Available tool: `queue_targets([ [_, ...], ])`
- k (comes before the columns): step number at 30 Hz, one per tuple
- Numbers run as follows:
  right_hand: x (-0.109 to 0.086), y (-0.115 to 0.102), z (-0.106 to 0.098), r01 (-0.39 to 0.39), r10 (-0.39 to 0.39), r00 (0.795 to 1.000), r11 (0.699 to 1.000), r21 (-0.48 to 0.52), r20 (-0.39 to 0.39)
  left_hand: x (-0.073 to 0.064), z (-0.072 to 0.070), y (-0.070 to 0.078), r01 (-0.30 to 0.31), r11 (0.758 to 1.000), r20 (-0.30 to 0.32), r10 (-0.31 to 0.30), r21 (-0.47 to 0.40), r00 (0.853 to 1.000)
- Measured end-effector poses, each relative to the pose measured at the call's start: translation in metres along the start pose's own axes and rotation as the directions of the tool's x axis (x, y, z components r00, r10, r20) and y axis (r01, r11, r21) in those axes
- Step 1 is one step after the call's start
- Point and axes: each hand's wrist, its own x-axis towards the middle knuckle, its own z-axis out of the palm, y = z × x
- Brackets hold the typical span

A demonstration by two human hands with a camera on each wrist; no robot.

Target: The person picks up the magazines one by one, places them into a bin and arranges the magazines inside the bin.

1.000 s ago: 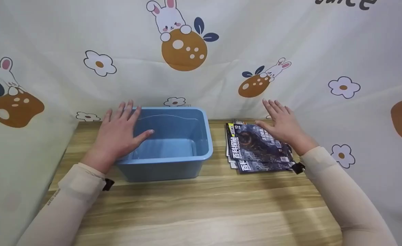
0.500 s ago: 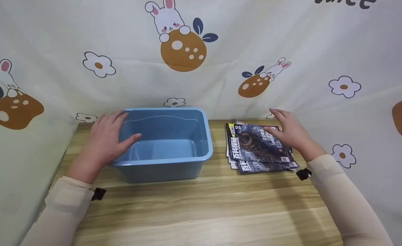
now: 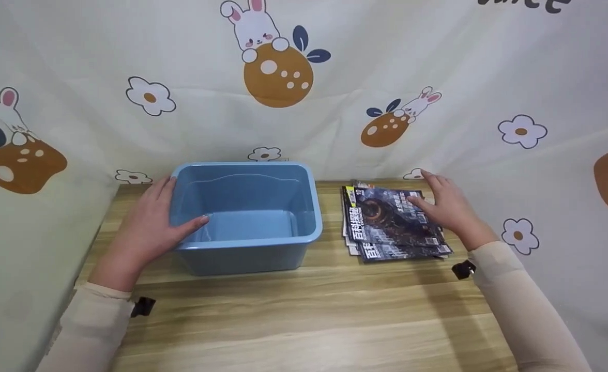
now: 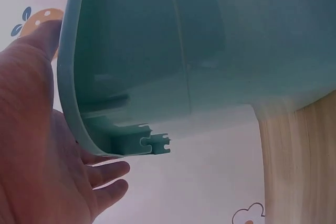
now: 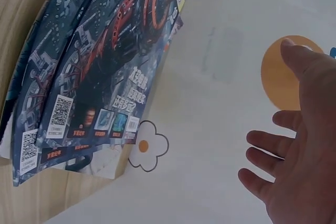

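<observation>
A light blue plastic bin (image 3: pixel 244 256), open at the top, stands on the left part of the wooden table. My left hand (image 3: pixel 146 225) is at its left rim, fingers fairly straight along the outer side and thumb spread toward the inside. In the left wrist view the left hand (image 4: pixel 31 145) is right beside the rim, its fingers below the edge. Right of the bin lies a stack of dark-covered magazines (image 3: pixel 392 219), slightly fanned. Over the stack's right edge hovers my right hand (image 3: pixel 449 206), thumb spread and fingers relaxed. The right wrist view shows the right hand (image 5: pixel 299 150) holding nothing, apart from the magazines (image 5: pixel 105 77).
A pale cloth (image 3: pixel 324 119) printed with rabbits, fruit and flowers hangs behind and along both sides of the wooden table (image 3: pixel 309 315). A strip of bare table separates the bin from the magazines.
My left hand has moved left and lower, from over the bin to its left rim. My right hand has come down slightly and shifted right along the magazines. Bin and magazines stay put.
</observation>
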Motion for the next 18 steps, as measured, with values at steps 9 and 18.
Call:
queue_targets([
  [9,-0.006,0.007,0.008,-0.049,0.05,0.997,0.999,-0.022,0.051,-0.003,0.003,-0.004,0.035,0.998,0.119,-0.029,-0.052,0.993],
  [18,-0.003,0.018,0.02,-0.075,0.076,0.994,0.997,-0.021,0.084,-0.009,0.008,-0.007,0.041,0.997,0.187,-0.028,-0.066,0.982],
])
